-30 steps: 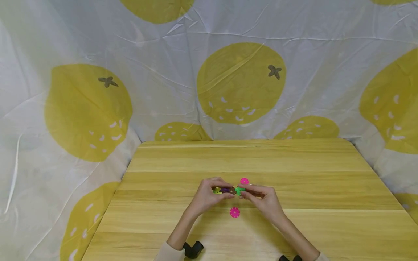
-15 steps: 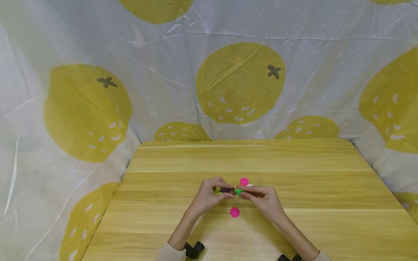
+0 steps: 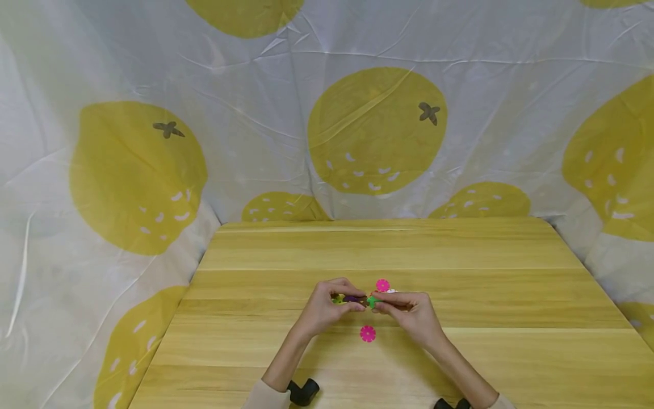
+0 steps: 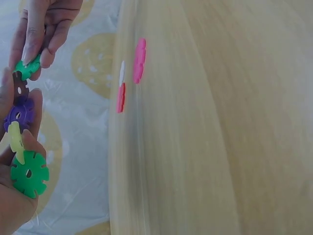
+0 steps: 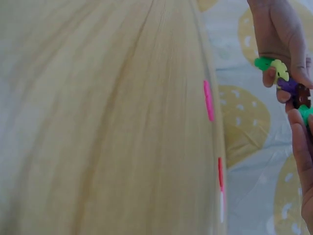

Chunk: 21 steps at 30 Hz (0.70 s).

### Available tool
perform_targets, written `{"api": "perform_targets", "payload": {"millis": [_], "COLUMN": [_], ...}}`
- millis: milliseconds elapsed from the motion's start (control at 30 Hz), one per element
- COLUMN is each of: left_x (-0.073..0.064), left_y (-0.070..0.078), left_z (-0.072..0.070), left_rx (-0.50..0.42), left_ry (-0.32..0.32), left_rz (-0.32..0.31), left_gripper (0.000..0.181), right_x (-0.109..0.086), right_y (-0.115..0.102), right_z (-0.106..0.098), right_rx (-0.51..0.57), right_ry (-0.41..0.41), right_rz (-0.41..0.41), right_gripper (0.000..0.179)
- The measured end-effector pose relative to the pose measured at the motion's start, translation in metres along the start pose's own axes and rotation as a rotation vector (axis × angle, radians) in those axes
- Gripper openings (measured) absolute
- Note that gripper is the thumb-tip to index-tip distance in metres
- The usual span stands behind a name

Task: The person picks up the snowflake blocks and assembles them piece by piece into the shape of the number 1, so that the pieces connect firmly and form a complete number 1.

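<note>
Between the two hands runs a short chain of notched plastic discs. My left hand (image 3: 323,304) pinches its brown disc (image 4: 21,84) and purple disc (image 4: 28,108) between thumb and fingers. Behind these, a yellow disc (image 4: 16,137) and a green disc (image 4: 37,165) hang over the palm, seen best in the left wrist view. My right hand (image 3: 416,315) pinches a second green disc (image 3: 372,302) by its edge, right at the brown disc's end. Its fingertips hide part of that disc.
One pink disc (image 3: 363,335) lies on the wooden table (image 3: 255,341) in front of the hands, another pink disc (image 3: 378,286) just beyond. Near it lie a white disc (image 3: 392,291) and a red disc (image 5: 220,171). Black wrist mounts (image 3: 305,393) sit under the forearms.
Both hands stay nearly in place. The green disc in the right hand has shifted slightly left and turned against the brown disc. The white disc shows more beside the right fingers.
</note>
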State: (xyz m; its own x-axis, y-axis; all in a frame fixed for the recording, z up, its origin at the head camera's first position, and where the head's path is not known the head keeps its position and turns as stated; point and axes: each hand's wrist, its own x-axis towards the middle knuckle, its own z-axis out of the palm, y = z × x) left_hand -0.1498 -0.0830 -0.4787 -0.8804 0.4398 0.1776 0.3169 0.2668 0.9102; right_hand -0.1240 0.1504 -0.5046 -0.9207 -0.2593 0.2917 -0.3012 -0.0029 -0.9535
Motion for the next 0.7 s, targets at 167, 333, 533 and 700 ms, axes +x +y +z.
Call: {"api": "perform_targets", "payload": {"millis": [167,333,533,700], "left_x": [0.0001,-0.0005,-0.0023,-0.0034], "left_y": [-0.0007,-0.0015,-0.0031,-0.0013], "left_z": [-0.0006,0.0000,0.0015,0.0028], "left_rx": [-0.008,-0.005,0.000,0.006], "left_ry": [0.000,-0.007,-0.014,-0.012], "left_rz": [-0.007,-0.002,-0.006,0.000], "left_gripper": [0.021,0.021,0.021,0.020], "right_x": [0.0000,0.0001,0.0006,0.0013], "right_y": [-0.0053,-0.0082,-0.0097,-0.0107], "right_z": [0.0009,-0.0002,-0.0011,-0.0024], "right_rx": [-0.055,-0.122,-0.172,-0.197], "right_ry": [0.006,-0.005,-0.015,-0.025], "right_rz": [-0.003,-0.013,-0.009,-0.001], "right_gripper": [0.022,0.021,0.020,0.019]}}
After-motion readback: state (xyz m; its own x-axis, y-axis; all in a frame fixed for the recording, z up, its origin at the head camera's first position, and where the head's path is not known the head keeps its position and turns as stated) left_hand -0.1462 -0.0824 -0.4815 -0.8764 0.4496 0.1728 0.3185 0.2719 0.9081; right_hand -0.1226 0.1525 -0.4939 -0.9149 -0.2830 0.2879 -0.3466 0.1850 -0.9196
